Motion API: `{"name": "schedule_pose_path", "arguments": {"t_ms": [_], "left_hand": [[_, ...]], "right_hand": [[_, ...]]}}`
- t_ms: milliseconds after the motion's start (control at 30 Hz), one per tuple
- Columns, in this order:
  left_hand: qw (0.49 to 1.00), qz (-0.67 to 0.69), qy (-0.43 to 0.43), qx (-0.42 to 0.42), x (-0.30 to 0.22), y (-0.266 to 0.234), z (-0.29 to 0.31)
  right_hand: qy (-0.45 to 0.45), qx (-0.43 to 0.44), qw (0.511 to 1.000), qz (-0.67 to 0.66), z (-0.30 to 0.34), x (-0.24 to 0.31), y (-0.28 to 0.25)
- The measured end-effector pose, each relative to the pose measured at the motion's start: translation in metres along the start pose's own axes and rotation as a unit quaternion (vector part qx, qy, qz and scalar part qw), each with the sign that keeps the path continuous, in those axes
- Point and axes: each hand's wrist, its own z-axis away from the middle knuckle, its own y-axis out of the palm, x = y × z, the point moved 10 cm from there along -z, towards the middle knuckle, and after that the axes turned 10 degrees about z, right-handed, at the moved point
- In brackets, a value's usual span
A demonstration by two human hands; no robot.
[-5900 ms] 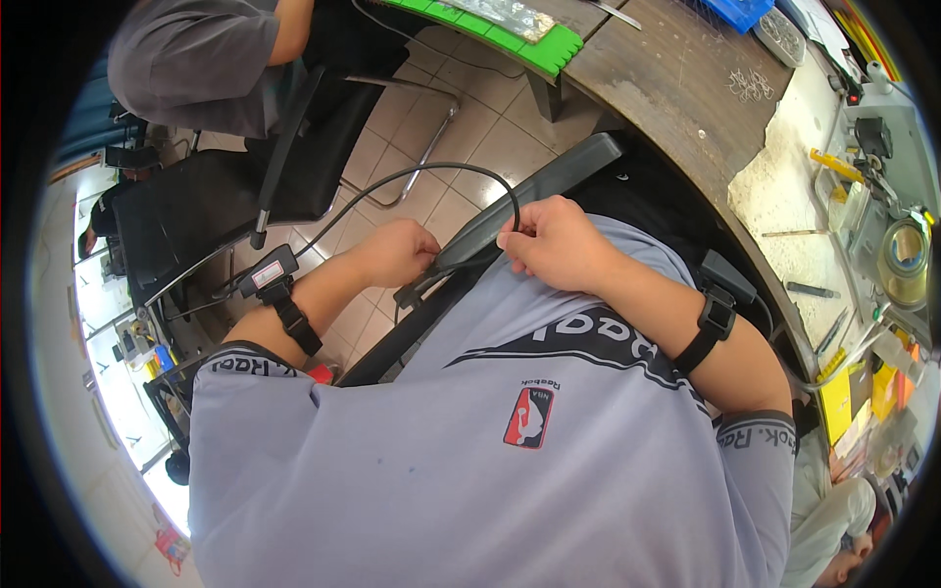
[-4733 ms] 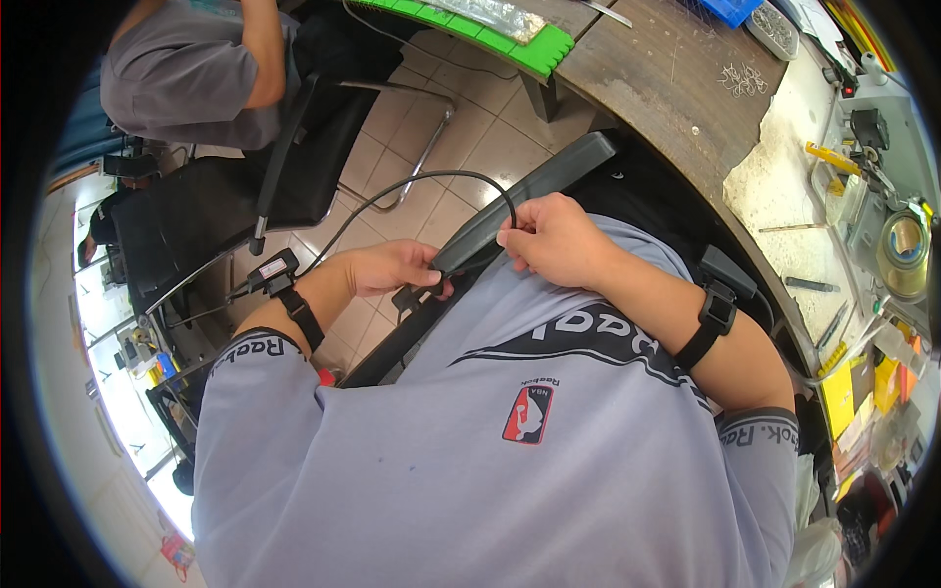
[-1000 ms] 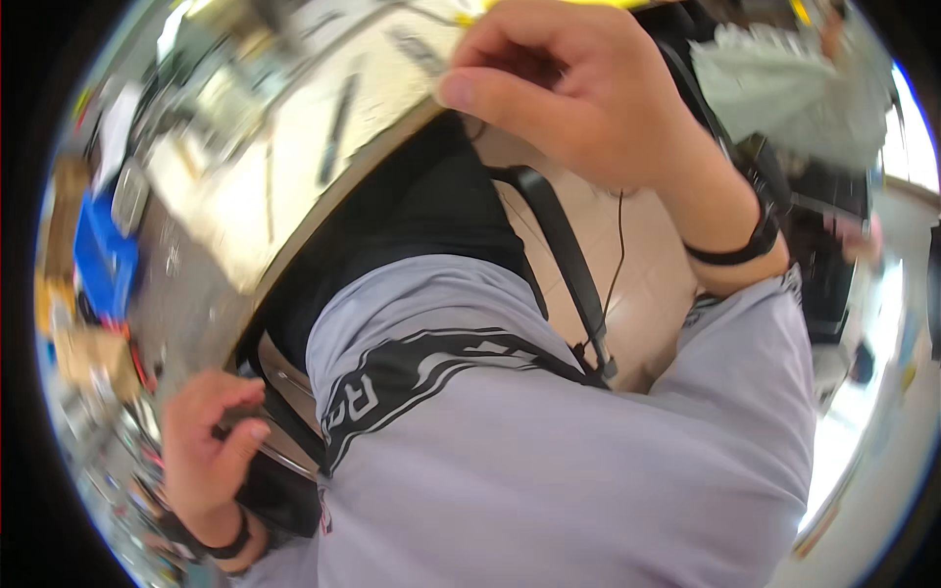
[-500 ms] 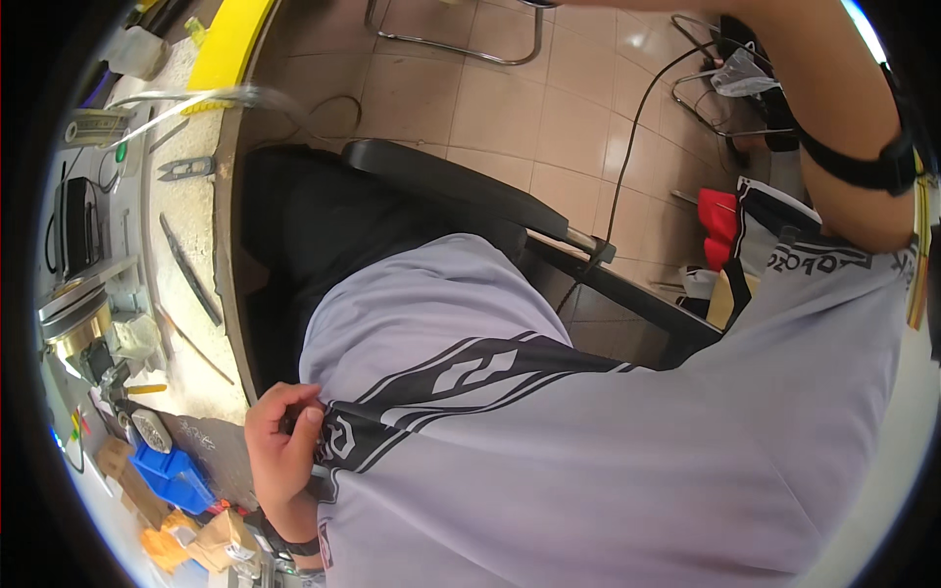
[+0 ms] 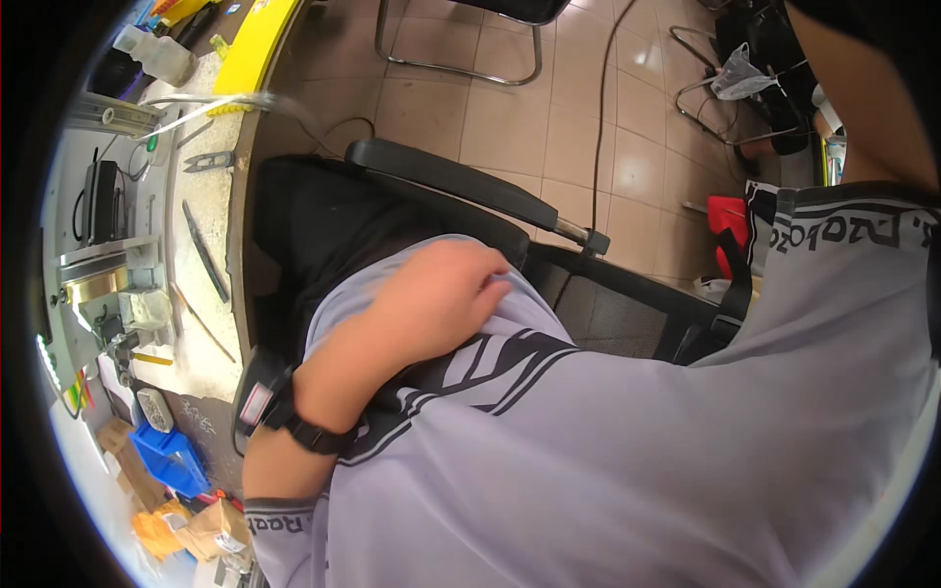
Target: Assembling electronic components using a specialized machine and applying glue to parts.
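One hand (image 5: 446,294), the left, curls loosely over the shirt (image 5: 608,451) (perhaps touching; the right hand's state can't be told); bench (image 5: 221,211) edge leftward, floor (image 5: 500,108) beyond the armrest (image 5: 451,183).

At eight o'clock, a blue plastic bin (image 5: 172,461); at nine, a slim dark tool (image 5: 205,251) on a pale worktop (image 5: 192,339); at twelve, a bent chrome chair leg (image 5: 456,73); at two, a translucent plastic bag (image 5: 740,78).
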Motion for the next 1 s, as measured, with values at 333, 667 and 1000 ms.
{"name": "schedule_pose_path", "arguments": {"t_ms": [333, 667, 1000], "left_hand": [[0.985, 0.006, -0.133, 0.108, 0.045, 0.082, -0.062], [0.966, 0.133, -0.120, 0.188, 0.056, 0.126, -0.095], [0.944, 0.203, -0.163, 0.203, 0.086, 0.095, -0.071]], "right_hand": [[-0.031, 0.004, 0.994, -0.104, -0.002, -0.003, 0.013], [-0.137, -0.006, 0.978, -0.160, -0.049, 0.020, -0.006], [-0.156, 0.076, 0.946, -0.272, -0.050, 0.049, 0.072]]}}
